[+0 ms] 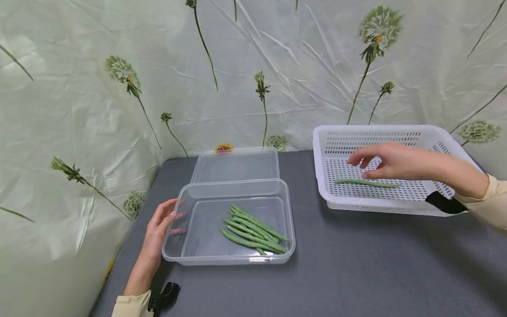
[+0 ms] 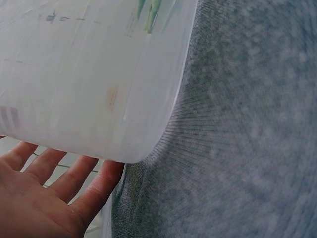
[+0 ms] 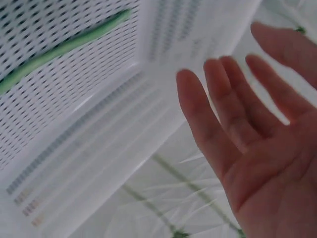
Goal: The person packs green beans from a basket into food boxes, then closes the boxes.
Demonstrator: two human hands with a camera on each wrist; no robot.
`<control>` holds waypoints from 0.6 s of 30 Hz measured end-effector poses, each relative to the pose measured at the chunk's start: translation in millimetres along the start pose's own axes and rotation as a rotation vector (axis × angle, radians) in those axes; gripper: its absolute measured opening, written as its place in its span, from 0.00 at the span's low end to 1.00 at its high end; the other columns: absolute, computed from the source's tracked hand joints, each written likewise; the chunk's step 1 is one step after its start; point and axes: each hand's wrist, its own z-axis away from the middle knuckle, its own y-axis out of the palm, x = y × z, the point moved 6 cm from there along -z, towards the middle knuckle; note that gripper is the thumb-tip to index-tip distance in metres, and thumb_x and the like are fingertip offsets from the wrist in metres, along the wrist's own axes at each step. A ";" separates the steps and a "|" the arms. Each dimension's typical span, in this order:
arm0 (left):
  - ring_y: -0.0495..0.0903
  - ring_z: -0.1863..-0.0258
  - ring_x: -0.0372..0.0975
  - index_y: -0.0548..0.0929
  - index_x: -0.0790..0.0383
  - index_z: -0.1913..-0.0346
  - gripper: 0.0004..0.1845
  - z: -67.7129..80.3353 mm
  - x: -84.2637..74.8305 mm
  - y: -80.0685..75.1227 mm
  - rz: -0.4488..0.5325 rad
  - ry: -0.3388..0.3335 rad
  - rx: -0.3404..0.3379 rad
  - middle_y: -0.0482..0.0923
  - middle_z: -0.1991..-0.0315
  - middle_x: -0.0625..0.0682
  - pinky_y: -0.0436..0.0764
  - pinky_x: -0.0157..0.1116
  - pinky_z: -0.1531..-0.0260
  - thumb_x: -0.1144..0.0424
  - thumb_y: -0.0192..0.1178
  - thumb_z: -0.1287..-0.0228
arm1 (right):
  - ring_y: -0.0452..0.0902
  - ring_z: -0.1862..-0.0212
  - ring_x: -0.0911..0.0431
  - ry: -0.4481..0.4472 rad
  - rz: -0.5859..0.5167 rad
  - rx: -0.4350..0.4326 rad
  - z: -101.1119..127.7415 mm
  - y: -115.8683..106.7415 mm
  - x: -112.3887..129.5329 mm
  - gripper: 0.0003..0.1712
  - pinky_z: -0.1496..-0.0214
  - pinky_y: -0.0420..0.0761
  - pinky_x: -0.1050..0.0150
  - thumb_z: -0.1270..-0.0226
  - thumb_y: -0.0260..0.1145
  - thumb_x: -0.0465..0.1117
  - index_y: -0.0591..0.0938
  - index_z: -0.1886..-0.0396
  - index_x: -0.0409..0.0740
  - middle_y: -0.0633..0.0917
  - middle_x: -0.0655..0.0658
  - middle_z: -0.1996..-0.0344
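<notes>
While the right hand (image 1: 390,162) hovers with loose, empty fingers over a lone green bean (image 1: 366,182) in the white basket (image 1: 451,143) at right, its forearm hides the basket's near-right corner. Left hand (image 1: 160,229), fingers straight, rests against the clear container (image 1: 180,259) of beans (image 1: 253,231); the left wrist view blurs them.

Bare mat (image 1: 356,264) between tub (image 1: 174,257) and basket (image 1: 321,176): open passage. Tub walls low, top open; lid (image 1: 235,165) lies flat behind it. Basket rim raised, top open. Backdrop (image 1: 79,132) closes far and left sides.
</notes>
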 end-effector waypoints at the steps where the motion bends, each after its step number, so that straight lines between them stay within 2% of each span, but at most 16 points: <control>1: 0.79 0.46 0.41 0.65 0.65 0.31 0.22 -0.2 0.0 0.0 0.002 0.000 -0.001 0.73 0.37 0.54 0.82 0.41 0.61 0.57 0.45 0.20 | 0.80 0.52 0.55 0.000 -0.012 0.022 -1.8 0.8 -5.9 0.21 0.56 0.82 0.61 0.37 0.72 0.38 0.81 0.44 0.48 0.83 0.51 0.49; 8: 0.79 0.46 0.40 0.65 0.65 0.31 0.22 -0.4 0.8 -0.2 0.007 -0.002 -0.004 0.74 0.38 0.52 0.82 0.41 0.61 0.58 0.45 0.20 | 0.80 0.50 0.48 0.038 -0.114 0.151 -16.2 8.4 -41.7 0.25 0.50 0.79 0.57 0.39 0.72 0.35 0.79 0.42 0.39 0.83 0.46 0.50; 14: 0.79 0.46 0.41 0.65 0.66 0.31 0.22 -0.2 1.4 -0.5 0.006 0.000 -0.002 0.74 0.38 0.51 0.83 0.41 0.61 0.58 0.45 0.20 | 0.79 0.52 0.46 0.063 -0.202 0.253 -29.4 21.6 -72.4 0.21 0.53 0.80 0.61 0.41 0.70 0.30 0.80 0.47 0.36 0.83 0.44 0.56; 18: 0.79 0.46 0.41 0.65 0.66 0.31 0.22 -0.8 1.4 -0.8 0.006 0.001 -0.002 0.74 0.38 0.51 0.83 0.41 0.62 0.58 0.45 0.20 | 0.78 0.52 0.48 0.101 -0.258 0.321 -34.1 33.8 -91.6 0.21 0.54 0.79 0.63 0.41 0.70 0.30 0.79 0.46 0.36 0.82 0.43 0.57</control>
